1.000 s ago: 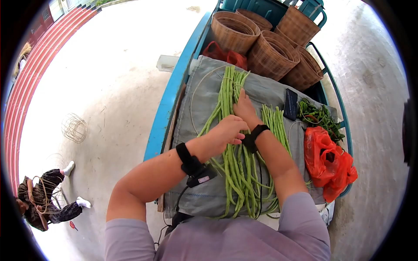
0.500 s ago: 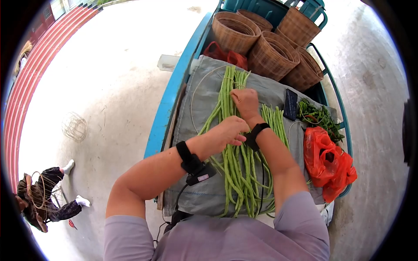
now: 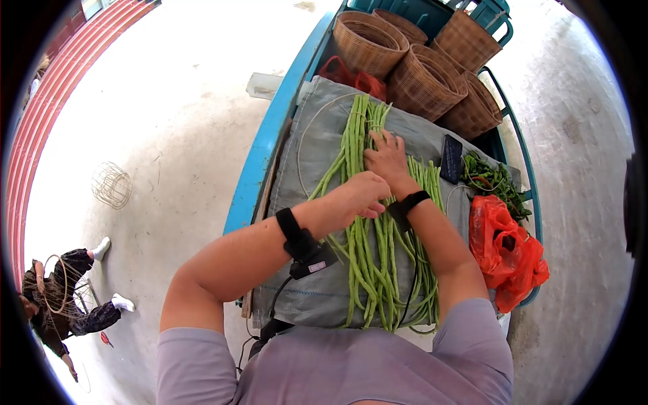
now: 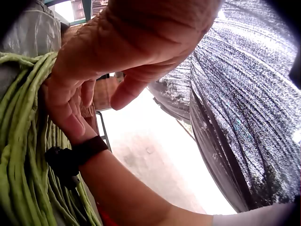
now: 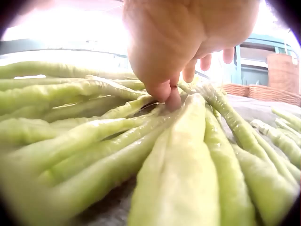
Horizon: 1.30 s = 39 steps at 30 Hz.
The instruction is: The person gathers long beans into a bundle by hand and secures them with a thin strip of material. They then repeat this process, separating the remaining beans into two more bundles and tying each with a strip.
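Long green beans (image 3: 358,138) lie in bundles on a grey cloth (image 3: 307,270), with ties around their upper ends. The right hand (image 3: 389,159) is at the upper part of the middle bundle. In the right wrist view, the thumb and forefinger of that hand (image 5: 186,42) pinch down among the beans (image 5: 176,174); the exact grip is partly hidden. Over the beans, the left hand (image 3: 358,197) hovers beside the right wrist. Its fingers are loosely bent around nothing in the left wrist view, the hand (image 4: 127,40) being close to the beans (image 4: 23,136).
Woven baskets (image 3: 424,84) fill the far end of the blue cart (image 3: 260,165). A phone (image 3: 451,158), green peppers (image 3: 496,182) and a red plastic bag (image 3: 503,250) lie on the right. On the ground at left are a wire frame (image 3: 111,185) and a seated person (image 3: 57,297).
The right hand drew back with bent fingers, then moved slightly right, its fingers spreading over the beans. The left hand stays nearly in place. The head view has shifted slightly.
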{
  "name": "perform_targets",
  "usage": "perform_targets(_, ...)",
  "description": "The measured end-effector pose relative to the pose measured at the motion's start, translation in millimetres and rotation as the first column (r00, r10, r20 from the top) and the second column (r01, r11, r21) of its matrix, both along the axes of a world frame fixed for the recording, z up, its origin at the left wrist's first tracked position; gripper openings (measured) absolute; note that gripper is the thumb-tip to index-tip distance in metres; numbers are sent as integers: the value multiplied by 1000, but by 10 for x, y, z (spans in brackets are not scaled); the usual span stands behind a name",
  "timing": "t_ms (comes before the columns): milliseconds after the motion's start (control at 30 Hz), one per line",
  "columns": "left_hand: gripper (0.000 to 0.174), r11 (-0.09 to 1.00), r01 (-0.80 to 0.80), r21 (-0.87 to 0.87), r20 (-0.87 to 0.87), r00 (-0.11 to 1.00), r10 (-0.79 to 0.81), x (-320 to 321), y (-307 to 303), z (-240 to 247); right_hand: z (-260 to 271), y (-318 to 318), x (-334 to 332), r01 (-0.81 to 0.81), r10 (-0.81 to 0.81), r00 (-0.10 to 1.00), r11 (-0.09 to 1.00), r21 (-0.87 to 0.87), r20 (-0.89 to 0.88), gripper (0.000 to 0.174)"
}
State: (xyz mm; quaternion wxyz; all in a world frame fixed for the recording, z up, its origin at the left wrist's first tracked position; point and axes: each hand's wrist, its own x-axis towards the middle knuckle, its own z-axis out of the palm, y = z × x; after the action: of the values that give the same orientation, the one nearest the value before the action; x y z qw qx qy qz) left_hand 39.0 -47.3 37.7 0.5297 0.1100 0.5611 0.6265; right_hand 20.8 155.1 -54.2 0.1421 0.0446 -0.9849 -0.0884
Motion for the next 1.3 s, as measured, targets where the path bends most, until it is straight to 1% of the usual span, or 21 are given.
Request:
perform_targets(100,39,999,33,4,-2,999,-33,1,4,-1,-64,39,-23,40,-56,994,987,-157,-97,17)
perform_targets(200,39,999,42,-1,-2,999,-42,-2,9,-6,-69,5,-53,101,-115,990,979,-176,-75,20)
perform_targets(300,40,999,38,-5,-2,999,-38,12,8,-17,-64,-83,-96,190,-195,981,930,-316,18,25)
perform_targets(400,39,999,38,-14,-4,999,-38,29,21,-31,-182,-60,-220,199,-197,980,919,-340,40,32)
perform_targets(500,39,999,42,2,10,999,-42,32,19,-27,-343,-71,-301,193,-231,971,903,-383,-55,40)
perform_targets(600,39,998,51,28,16,999,-52,19,13,-57,-466,-36,-342,153,-210,975,870,-469,-70,57)
perform_targets(633,39,998,55,37,18,998,-56,20,18,-81,-473,11,-335,78,-160,982,831,-551,-103,61)
perform_targets(700,39,997,67,47,22,997,-68,24,22,-112,-452,106,-349,-80,-68,980,722,-688,-186,69)
perform_targets(733,38,996,70,52,22,997,-71,18,21,-111,-414,175,-342,-104,3,991,629,-770,-131,75)
perform_targets(767,38,997,57,60,30,998,-59,10,17,-104,-399,223,-307,-75,-46,989,656,-751,-139,72)
perform_targets(833,37,997,34,66,55,998,-38,13,-3,-89,-152,171,-137,-4,-148,978,697,-717,-149,66)
perform_targets(933,39,994,-87,68,70,994,82,-26,15,-150,345,231,251,152,-307,952,497,-854,-9,50)
perform_targets(1033,41,985,-171,27,57,984,169,-37,9,-76,527,514,755,279,-229,958,586,-761,175,29)
perform_targets(1100,42,983,-177,35,47,983,176,-55,11,-72,472,576,1100,340,-246,939,761,-552,240,22)
perform_targets(1133,42,983,-178,40,45,983,177,-62,0,-48,445,557,1247,357,-259,928,829,-431,269,20)
perform_targets(1233,42,980,-176,89,47,984,172,-77,-34,-69,327,406,1479,531,-459,830,823,-199,317,23)
perform_targets(1267,43,979,-172,110,49,985,168,-82,-34,-81,140,439,1524,521,-484,846,839,-158,225,24)
perform_targets(1300,43,980,-171,101,44,985,167,-80,-32,-66,155,383,1555,543,-513,835,825,-154,198,25)
